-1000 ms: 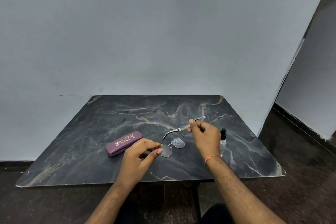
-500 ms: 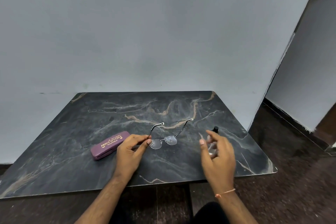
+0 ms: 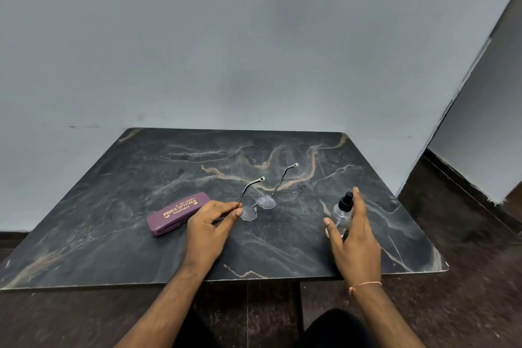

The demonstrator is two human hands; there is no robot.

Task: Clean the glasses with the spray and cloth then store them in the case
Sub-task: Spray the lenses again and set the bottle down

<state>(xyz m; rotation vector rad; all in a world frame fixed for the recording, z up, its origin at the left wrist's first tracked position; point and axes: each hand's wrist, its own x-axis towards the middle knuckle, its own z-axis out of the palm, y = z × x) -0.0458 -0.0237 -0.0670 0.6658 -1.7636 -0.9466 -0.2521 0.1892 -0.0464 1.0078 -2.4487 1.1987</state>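
Thin metal-framed glasses (image 3: 261, 202) with clear lenses lie unfolded over the dark marble table (image 3: 169, 167), temples pointing away. My left hand (image 3: 210, 224) pinches the left end of the frame by the lens. A small clear spray bottle (image 3: 342, 212) with a black cap stands at the right. Around it my right hand (image 3: 353, 237) reaches with fingers straight and spread, thumb on its left and fingers behind it, not closed. A purple glasses case (image 3: 176, 213) with gold lettering lies shut, just left of my left hand. No cloth is in view.
A grey wall stands right behind the table. The table's right edge sits close to a wall corner and a dark floor (image 3: 466, 234). My dark-clothed lap (image 3: 333, 328) shows below the front edge.
My right hand let go of the right temple, dropped toward me, then moved forward to the spray bottle. My left hand keeps its pinch on the frame.
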